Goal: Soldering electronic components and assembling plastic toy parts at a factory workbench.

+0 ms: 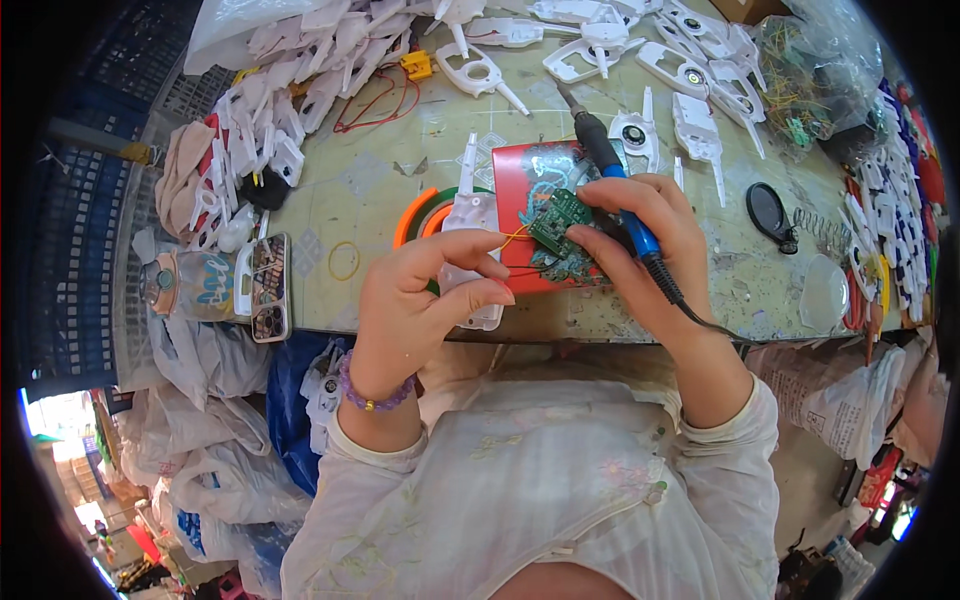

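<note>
A small green circuit board [559, 224] is pinched between the thumb and index finger of my right hand [655, 240]. That same hand also holds a soldering iron [612, 180] with a blue and black handle, its tip pointing away toward the far side. My left hand [425, 295] is just left of the board, thumb and index finger apart with nothing visible between them. Thin orange and dark wires [516, 236] run from the board toward those fingertips. Under my left hand lies a white plastic housing [472, 212], partly hidden, with a long narrow stem.
A red flat box [512, 170] lies beneath the board. Orange and green rings [412, 213] sit behind my left hand. White plastic shells [335, 60] heap at the far left; more parts [697, 125] spread across the back. A phone [270, 287] and bottle [190, 280] stand left.
</note>
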`<state>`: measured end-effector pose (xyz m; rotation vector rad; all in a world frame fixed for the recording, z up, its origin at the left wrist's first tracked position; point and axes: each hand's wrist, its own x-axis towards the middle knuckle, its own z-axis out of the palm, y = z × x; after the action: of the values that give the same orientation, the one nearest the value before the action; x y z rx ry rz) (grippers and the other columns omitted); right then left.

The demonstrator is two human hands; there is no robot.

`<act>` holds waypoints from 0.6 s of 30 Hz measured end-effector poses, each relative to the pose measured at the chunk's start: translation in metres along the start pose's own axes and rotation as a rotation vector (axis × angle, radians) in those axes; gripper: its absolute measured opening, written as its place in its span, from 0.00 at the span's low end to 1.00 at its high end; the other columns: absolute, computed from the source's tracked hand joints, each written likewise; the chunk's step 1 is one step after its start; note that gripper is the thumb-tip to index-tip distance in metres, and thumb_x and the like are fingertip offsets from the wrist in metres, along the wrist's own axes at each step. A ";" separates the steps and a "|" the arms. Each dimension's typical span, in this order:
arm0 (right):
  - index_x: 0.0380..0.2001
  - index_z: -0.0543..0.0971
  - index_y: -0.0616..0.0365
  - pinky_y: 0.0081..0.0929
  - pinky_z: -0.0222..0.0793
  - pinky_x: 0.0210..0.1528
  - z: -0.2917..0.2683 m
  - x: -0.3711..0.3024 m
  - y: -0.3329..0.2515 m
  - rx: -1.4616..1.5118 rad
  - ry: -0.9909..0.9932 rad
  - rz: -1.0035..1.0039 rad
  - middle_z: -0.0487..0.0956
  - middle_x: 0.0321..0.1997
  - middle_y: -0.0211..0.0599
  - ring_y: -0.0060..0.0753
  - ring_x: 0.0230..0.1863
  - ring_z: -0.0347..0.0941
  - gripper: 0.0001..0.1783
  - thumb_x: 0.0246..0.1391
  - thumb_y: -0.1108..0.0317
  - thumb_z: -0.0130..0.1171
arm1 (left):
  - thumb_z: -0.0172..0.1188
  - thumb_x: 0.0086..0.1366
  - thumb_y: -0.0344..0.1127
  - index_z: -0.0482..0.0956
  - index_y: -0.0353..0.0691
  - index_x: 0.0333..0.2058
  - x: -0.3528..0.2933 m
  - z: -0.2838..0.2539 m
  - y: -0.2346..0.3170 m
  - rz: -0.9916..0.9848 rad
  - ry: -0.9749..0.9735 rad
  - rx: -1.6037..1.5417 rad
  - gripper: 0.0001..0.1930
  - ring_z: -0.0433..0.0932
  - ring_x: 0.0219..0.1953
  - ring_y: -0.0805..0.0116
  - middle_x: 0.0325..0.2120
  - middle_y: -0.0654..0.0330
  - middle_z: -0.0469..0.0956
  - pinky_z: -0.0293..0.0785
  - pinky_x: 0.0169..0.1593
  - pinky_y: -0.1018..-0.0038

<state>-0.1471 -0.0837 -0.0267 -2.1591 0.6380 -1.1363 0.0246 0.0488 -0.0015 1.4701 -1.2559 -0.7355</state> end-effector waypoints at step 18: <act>0.36 0.78 0.52 0.31 0.65 0.38 0.001 -0.003 0.004 0.019 0.012 0.038 0.75 0.32 0.37 0.38 0.35 0.71 0.17 0.38 0.72 0.68 | 0.65 0.47 0.26 0.81 0.40 0.31 0.015 -0.007 0.001 0.322 -0.131 0.395 0.09 0.73 0.33 0.68 0.30 0.63 0.77 0.66 0.39 0.73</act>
<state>-0.1485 -0.0842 -0.0309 -2.1164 0.6679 -1.1315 0.0343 0.0364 0.0041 1.4926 -1.7637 -0.3847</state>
